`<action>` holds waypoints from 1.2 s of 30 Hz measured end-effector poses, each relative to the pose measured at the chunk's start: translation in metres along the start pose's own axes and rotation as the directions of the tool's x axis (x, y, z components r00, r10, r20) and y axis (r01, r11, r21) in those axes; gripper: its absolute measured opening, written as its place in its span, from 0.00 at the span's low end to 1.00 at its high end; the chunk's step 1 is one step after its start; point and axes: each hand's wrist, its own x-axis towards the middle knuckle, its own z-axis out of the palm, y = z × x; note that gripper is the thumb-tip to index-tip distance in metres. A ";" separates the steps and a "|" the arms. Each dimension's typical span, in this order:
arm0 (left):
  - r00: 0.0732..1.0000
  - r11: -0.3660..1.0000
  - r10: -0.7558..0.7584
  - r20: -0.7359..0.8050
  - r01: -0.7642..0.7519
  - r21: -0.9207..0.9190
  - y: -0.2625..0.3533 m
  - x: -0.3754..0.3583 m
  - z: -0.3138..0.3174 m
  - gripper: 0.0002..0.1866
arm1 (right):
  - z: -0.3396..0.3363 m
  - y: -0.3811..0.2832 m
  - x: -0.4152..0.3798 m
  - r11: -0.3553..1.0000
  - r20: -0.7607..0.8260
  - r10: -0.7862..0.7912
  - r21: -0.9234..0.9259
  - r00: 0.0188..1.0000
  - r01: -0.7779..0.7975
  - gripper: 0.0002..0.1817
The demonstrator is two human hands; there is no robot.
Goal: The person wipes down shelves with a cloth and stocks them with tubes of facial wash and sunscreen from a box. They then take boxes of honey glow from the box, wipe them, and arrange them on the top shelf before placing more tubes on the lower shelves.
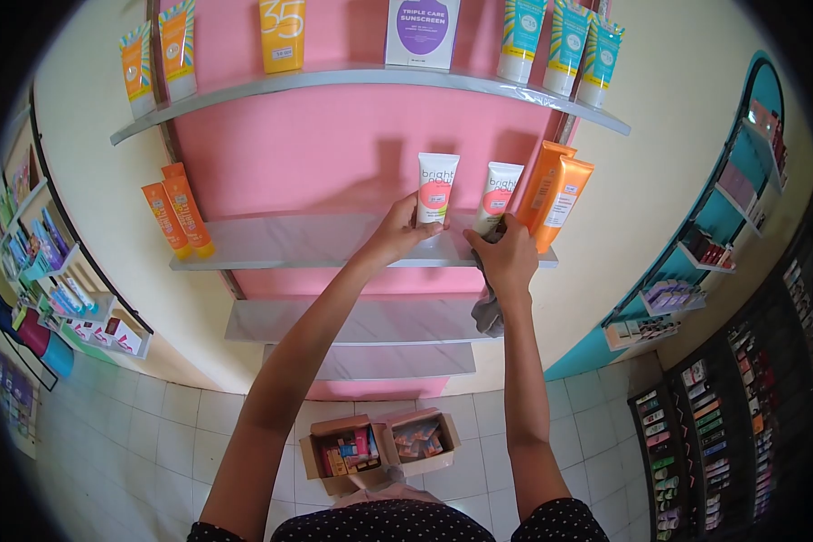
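A white tube with a coral circle and "bright now" lettering [437,185] stands upright at the second shelf [298,239], my left hand [399,230] closed around its lower part. Just to its right is a matching white tube [500,185], slightly tilted. The fingers of my right hand [508,257] are closed at that tube's base. From the same hand a dark grey cloth [488,312] hangs below the shelf edge. Two orange packs [558,203] stand close beside my right hand, and two slim orange boxes [178,217] are at the shelf's left end.
Sunscreen tubes and a white box [422,34] stand on the upper shelf [334,79]. Lower grey shelves [352,323] lie beneath my arms. Two open cartons [309,456] of products sit on the tiled floor. Stocked side shelves [677,298] flank both sides.
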 end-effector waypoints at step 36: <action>0.990 0.995 0.033 -0.137 -0.046 -0.088 -0.006 0.017 0.019 0.18 | 0.008 -0.002 -0.015 0.991 0.076 -0.075 0.113 0.994 0.066 0.19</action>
